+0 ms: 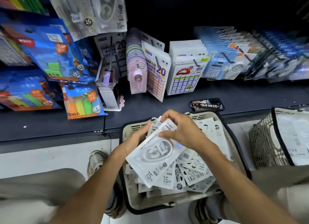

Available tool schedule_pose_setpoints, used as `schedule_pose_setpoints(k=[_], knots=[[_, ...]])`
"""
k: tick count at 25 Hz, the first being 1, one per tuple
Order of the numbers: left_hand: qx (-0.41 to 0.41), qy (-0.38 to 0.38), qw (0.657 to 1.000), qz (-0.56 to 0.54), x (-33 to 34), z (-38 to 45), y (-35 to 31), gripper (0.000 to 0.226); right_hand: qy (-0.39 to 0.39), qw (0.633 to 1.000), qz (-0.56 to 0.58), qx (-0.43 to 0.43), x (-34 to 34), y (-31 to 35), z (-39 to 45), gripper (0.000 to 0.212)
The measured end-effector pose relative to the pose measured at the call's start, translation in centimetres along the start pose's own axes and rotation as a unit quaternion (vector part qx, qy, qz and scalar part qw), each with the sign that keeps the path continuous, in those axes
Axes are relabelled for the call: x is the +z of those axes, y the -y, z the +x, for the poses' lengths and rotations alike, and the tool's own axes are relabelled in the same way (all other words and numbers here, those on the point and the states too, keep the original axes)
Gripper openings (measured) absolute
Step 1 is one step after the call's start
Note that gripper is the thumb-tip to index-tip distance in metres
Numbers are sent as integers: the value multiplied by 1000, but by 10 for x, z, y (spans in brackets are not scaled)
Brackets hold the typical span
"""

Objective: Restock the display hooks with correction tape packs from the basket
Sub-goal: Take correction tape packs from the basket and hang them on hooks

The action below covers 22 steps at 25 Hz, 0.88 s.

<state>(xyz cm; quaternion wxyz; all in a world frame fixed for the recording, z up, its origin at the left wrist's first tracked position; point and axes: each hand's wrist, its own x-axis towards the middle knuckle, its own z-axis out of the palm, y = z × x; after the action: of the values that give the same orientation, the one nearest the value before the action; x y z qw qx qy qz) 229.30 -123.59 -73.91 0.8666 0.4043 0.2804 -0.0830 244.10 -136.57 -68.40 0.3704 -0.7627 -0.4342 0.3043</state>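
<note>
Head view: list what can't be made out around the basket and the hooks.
- How many correction tape packs are gripped: the left hand and right hand cover the stack's edges.
- The basket floor: loose packs bury it.
- The blue packs on the far-right hooks: too blurred to identify.
- The second basket: cut off by the right edge.
- The print on the packs: too small to read.

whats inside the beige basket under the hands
The basket holds a loose heap of white correction tape packs. Both hands, left and right, hold a few over it. The basket's bottom and lower layers are covered by the heap.
</note>
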Motion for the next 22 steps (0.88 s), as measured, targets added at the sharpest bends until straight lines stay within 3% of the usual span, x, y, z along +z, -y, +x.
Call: schedule_pose_setpoints(k=[2, 4, 6, 7, 8, 10, 13, 14, 15, 16, 17, 18, 19, 20, 22], knots=[[-23, 40, 999, 17, 0, -2, 2, 60, -69, 997, -24, 4, 13, -2, -1, 53], [-11, -9, 992, 127, 5, -4, 2, 68, -212, 976, -8, 46, 26, -8, -7, 52], [23, -84, 990, 108, 7, -2, -3, 70, -322, 905, 219, 172, 33, -13, -16, 39], [52, -115, 989, 82, 6, 1, -5, 74, -287, 863, 345, 233, 37, -16, -20, 40], [79, -131, 986, 64, 6, 1, -8, 78, -204, 839, 431, 262, 42, -17, -22, 49], [105, -121, 982, 99, 11, 2, -13, 86, -72, 832, 504, 222, 50, -11, -22, 64], [129, -148, 973, 118, 14, 3, -20, 88, -64, 791, 590, 148, 54, -2, -12, 54], [141, -172, 969, 111, 12, 3, -24, 83, -60, 810, 566, 140, 55, -8, -13, 39], [155, -196, 963, 98, 8, 2, -27, 74, -60, 876, 465, 114, 55, -17, -19, 28], [166, -221, 957, 81, 3, 0, -31, 65, -33, 955, 289, 63, 57, -29, -25, 43], [174, -244, 952, 64, -3, -2, -34, 58, 50, 997, 55, 16, 67, -47, -35, 61], [178, -261, 947, 50, -9, -4, -35, 53, 126, 980, -152, -31, 86, -64, -42, 70], [183, -272, 944, 40, -14, -5, -35, 51, 173, 944, -272, -71, 104, -73, -45, 68], [186, -279, 942, 31, -19, -7, -34, 53, 181, 938, -279, -100, 119, -75, -46, 57], [199, -302, 932, 26, -29, -13, -34, 62, 101, 981, -113, -119, 127, -61, -41, 30]])
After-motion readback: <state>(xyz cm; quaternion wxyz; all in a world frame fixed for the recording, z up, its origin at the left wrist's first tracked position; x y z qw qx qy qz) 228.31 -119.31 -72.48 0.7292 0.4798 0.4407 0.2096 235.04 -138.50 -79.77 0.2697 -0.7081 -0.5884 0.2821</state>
